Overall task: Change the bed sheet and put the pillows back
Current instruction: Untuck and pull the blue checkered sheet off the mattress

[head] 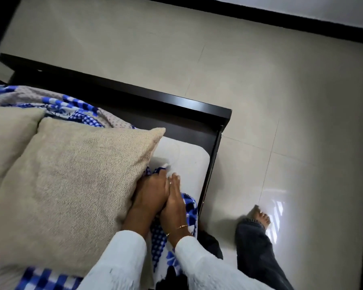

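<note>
Two hands meet at the lower centre of the frame, at the bed's corner: the left hand [150,190], nearer the pillow [71,185], seems to pinch the blue checked sheet [190,208] at its edge with curled fingers, though its tips are partly hidden, while the right hand [174,203] lies beside it with fingers straight, pressing the cloth down. Bare white mattress [187,158] shows just beyond the fingertips, toward the dark bed frame [216,141] at centre right. I judge the sheet's corner must travel along that diagonal, forward from the hands toward the mattress corner.
</note>
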